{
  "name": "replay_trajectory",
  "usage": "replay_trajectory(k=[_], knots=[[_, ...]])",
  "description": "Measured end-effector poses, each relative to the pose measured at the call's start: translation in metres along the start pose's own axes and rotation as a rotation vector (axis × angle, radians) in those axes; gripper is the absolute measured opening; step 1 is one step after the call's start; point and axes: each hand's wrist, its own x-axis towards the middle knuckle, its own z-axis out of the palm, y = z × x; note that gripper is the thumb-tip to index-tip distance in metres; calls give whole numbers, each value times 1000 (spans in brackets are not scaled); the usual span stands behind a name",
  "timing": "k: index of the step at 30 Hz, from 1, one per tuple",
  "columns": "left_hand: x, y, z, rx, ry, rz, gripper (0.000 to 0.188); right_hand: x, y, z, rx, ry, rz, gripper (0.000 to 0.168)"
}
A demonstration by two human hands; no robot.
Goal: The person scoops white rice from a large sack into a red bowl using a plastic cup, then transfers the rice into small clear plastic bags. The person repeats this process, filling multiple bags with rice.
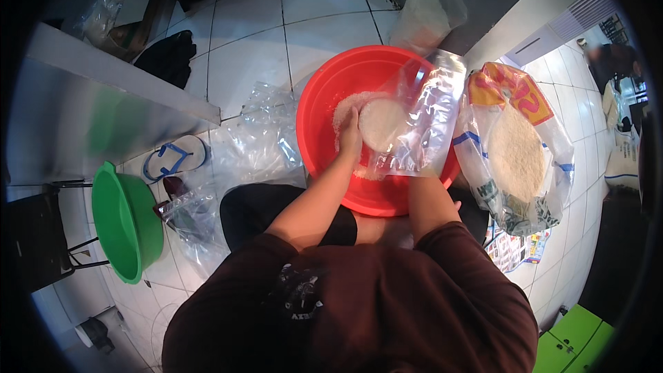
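Inside the red plastic basin (pixel 323 98), my left hand (pixel 352 133) grips the side of a round container filled level with rice (pixel 382 123). Loose rice grains (pixel 352 106) lie on the basin floor around it. A clear plastic bag (pixel 437 109) stretches over the basin's right side, its near part against the container. My right hand (pixel 412 147) shows only dimly through that plastic and appears to hold the bag; its fingers are hidden. To the right, a large open woven sack (pixel 476 166) contains more rice (pixel 518 150).
Clear plastic bags (pixel 259 134) lie on the tiles left of the basin, near a blue-and-white flip-flop (pixel 176 158). A green tub (pixel 111 223) leans on its side. Beyond the basin stands a filled clear bag (pixel 424 15). A metal panel (pixel 129 77) juts in at left.
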Motion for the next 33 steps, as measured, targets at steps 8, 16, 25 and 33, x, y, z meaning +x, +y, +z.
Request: replay_trajectory(k=[8,16,25,33], knots=[[-3,-7,0,-401,-380,-123,54,7,4,-4,-180,-55,-25,27],[-56,37,21,-764,-561,-535,51,-32,-167,7,-1179,57,44,30],[-112,21,110,-1394,-842,-981,54,-108,-314,1,-1413,217,-472,25],[-135,6,97,-1323,-892,-848,49,-136,-299,39,-1689,144,-476,25]])
